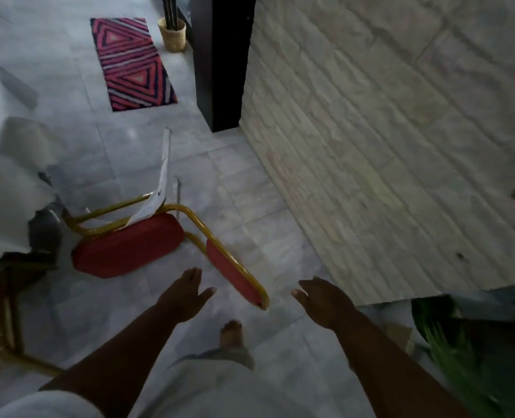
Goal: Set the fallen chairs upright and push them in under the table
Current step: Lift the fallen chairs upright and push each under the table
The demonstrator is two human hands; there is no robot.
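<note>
Looking down, I see the fallen chair (129, 245) on its side on the tiled floor (250, 206), backrest pointing toward me. My left hand (184, 294) and right hand (322, 300) hover spread and empty either side of the backrest's top edge, near but not touching.

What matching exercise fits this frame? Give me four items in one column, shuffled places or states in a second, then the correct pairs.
Column 1:
1. fallen chair
2. striped rug
3. woven basket
4. left hand

Column 2:
A. flat on the tiles, far from the person
B. open, reaching toward the chair back, touching nothing
C. on its side, red seat facing the camera
D. standing upright beside the dark pillar

Pairs: 1-C, 2-A, 3-D, 4-B
</note>
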